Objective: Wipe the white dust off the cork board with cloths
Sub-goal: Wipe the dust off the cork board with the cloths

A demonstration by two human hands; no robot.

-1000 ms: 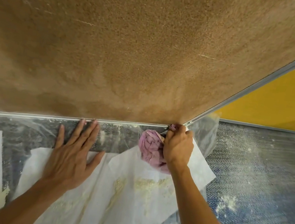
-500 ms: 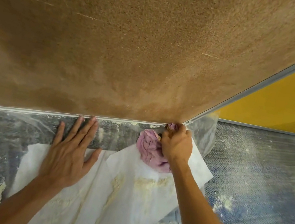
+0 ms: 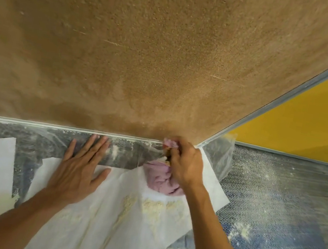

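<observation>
Compared with a second earlier, the right hand (image 3: 186,164) is found shifted slightly to the left along the lower frame strip (image 3: 49,125) of the cork board (image 3: 148,55), away from the board's corner at centre right. The pink cloth (image 3: 160,178) is now seen bunched lower beneath the hand. The left hand (image 3: 78,168) is hardly displaced.

The pink cloth is gripped in the curled fingers of the right hand. A small end of it is pressed against the frame strip just left of the corner, while the bulk hangs below the knuckles onto a white paper sheet (image 3: 99,211). The left hand is laid flat with fingers straight and spread. Its palm is rested on the white paper sheet, and its fingertips reach up near the frame strip.

The cork board fills the upper two thirds of the frame. Pale crumbs of dust (image 3: 153,207) are scattered on the paper below the cloth. A dusted blue-grey carpet (image 3: 275,210) is seen at lower right, and a yellow wall (image 3: 313,117) at right.
</observation>
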